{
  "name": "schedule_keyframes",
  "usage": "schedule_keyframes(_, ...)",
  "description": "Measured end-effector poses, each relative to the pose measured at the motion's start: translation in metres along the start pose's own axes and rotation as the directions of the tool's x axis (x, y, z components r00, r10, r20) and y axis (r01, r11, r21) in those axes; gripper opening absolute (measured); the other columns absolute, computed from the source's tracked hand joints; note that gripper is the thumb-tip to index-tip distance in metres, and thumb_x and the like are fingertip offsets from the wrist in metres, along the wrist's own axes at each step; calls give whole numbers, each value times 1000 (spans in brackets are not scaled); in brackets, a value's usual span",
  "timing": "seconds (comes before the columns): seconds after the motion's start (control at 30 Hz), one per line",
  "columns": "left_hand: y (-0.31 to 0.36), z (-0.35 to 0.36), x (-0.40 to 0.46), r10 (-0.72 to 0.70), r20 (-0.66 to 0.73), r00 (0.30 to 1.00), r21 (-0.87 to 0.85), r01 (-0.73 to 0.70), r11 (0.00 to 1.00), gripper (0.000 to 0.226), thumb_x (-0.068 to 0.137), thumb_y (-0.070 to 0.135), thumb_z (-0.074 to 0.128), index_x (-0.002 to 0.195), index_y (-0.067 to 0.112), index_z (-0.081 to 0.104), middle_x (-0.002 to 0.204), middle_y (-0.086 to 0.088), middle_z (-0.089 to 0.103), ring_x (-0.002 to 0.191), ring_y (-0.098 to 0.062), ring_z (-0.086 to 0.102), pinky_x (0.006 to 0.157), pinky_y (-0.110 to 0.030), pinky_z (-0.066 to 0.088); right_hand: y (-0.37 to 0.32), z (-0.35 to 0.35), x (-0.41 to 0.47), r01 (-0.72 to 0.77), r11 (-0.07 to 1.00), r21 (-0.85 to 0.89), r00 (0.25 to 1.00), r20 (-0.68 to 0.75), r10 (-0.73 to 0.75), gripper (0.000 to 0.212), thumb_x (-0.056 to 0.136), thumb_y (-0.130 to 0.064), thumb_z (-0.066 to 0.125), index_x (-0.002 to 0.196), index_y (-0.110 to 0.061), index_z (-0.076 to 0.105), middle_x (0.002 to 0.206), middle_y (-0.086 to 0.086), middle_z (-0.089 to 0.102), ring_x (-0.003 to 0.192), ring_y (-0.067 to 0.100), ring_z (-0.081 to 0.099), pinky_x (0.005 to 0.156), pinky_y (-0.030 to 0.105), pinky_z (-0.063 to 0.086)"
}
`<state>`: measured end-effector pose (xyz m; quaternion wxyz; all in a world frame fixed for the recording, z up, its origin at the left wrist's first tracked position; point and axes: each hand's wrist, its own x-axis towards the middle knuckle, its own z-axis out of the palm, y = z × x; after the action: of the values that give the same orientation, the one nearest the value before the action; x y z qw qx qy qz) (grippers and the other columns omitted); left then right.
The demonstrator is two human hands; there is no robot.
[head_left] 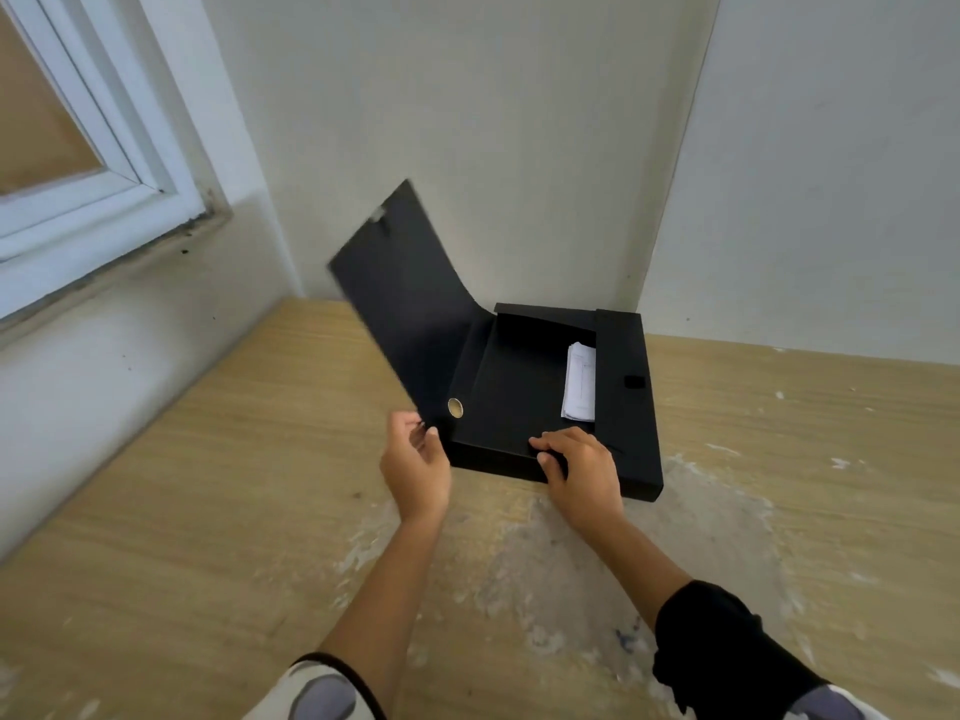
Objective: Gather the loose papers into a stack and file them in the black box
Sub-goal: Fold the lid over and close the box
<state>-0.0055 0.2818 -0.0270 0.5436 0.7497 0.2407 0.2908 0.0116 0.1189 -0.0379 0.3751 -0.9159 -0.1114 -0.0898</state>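
The black box (pixel 631 449) lies on the wooden table near the wall corner. Its lid (pixel 400 314) stands raised and tilted to the left, blurred by motion. Inside, a white stack of papers (pixel 581 381) shows in a gap between black inner flaps. My left hand (pixel 415 459) pinches the lid's near corner, beside a round finger hole (pixel 455 407). My right hand (pixel 582 465) rests with fingers curled over the box's front edge, pressing on a black flap.
The wooden table (pixel 208 511) has worn, whitish scuffed patches in front of the box. White walls meet in a corner behind the box. A white-framed window (pixel 93 163) sits at the upper left.
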Motion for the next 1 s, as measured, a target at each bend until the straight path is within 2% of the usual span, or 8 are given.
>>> schedule_keyframes(0.1,0,-1,0,141,67,988,95,-147,985,22,84,-5,53,103,6,53,97,-10,67,92,-15,62,80,-33,55,-6,-10,-1,-60,981,187,997,-27,66,27,87,-6,59,111,-15,66,113,3,65,105,13,57,96,23,41)
schedule_keyframes(0.23,-2,-3,-2,356,187,916,160,-386,908,41,85,-6,47,119,15,54,102,-3,71,89,-11,64,77,-27,54,-13,-44,14,-210,819,534,949,-88,301,30,91,-6,52,116,-22,59,110,-5,61,101,7,56,93,27,46)
schedule_keyframes(0.43,-1,2,0,336,298,894,263,-415,871,44,82,-5,45,115,22,58,100,-4,71,91,-22,66,74,-36,57,-19,-108,57,-199,605,771,942,-20,335,30,98,-13,39,126,-16,49,106,3,63,99,18,62,82,28,51)
schedule_keyframes(0.57,-1,3,-1,364,336,869,298,-464,834,43,80,-6,48,112,20,61,104,-3,69,93,-23,63,71,-27,50,-15,-123,67,-279,683,675,938,40,344,30,98,-14,40,125,-18,52,106,6,63,91,18,63,74,27,51)
schedule_keyframes(0.73,5,12,0,336,390,857,240,-447,862,42,80,-7,42,105,17,65,106,-2,67,101,-21,58,78,-25,43,4,-122,68,-326,793,514,931,29,364,29,96,-12,43,121,-20,56,103,-2,61,97,17,59,84,32,50)
schedule_keyframes(0.8,8,18,4,338,416,844,203,-449,870,37,82,-5,41,99,14,67,101,-4,66,98,-23,57,79,-26,42,13,-118,66,-310,870,384,937,-31,348,28,95,-12,45,120,-17,57,109,4,60,98,19,57,81,31,52)
schedule_keyframes(0.9,11,31,12,340,463,819,250,-488,836,27,87,3,45,102,11,66,98,-9,63,96,-26,55,77,-27,40,25,-111,61,-268,958,104,953,-119,279,23,93,-14,46,113,-12,58,94,5,61,76,13,54,64,24,45)
schedule_keyframes(1.0,15,44,18,317,528,788,328,-534,779,23,87,11,52,108,11,62,103,-11,60,99,-27,52,81,-32,44,37,-99,58,-249,949,-194,967,-98,234,23,94,-22,45,113,-14,55,90,5,64,72,15,55,62,27,46)
